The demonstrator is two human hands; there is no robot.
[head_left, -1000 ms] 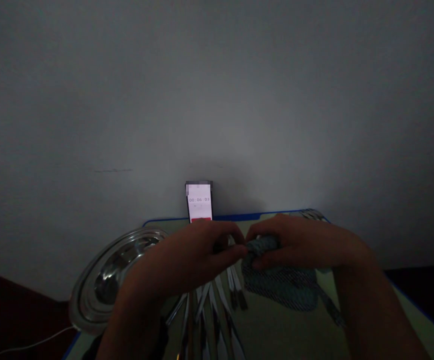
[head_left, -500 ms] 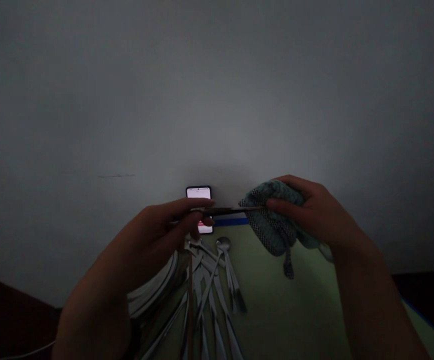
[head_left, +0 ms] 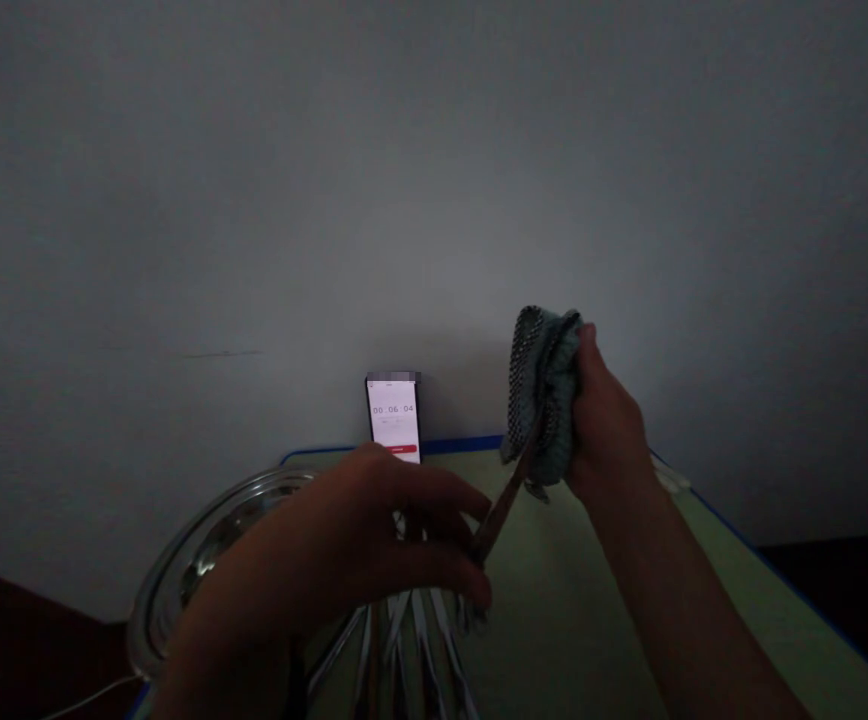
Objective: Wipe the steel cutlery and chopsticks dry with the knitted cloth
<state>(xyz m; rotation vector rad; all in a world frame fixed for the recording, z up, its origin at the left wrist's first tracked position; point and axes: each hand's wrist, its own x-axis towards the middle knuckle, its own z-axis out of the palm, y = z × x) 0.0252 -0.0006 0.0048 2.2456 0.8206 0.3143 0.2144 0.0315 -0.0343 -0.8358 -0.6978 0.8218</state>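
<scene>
My left hand (head_left: 404, 540) pinches one end of a slim piece of cutlery (head_left: 505, 505) between thumb and fingers. The other end runs up at a slant into a folded grey-green cloth (head_left: 543, 400) with a dark checked weave, so I cannot tell which kind it is. My right hand (head_left: 610, 420) is closed around the cloth from the right side, above the table. Below my left hand, several pieces of metal cutlery (head_left: 423, 640) lie spread out, partly covered by that hand.
A shiny round metal basin (head_left: 153, 590) stands at the left, partly behind my left forearm. A phone (head_left: 395, 415) showing 00:06:04 leans at the wall (head_left: 434, 200). The greenish table (head_left: 576, 610) has a blue edge; something white (head_left: 670, 475) lies at its right edge.
The cutlery has swung from nearly level to a steep slant. My right hand and the cloth have risen and turned upright; my left hand has moved down and right. The view has shifted slightly.
</scene>
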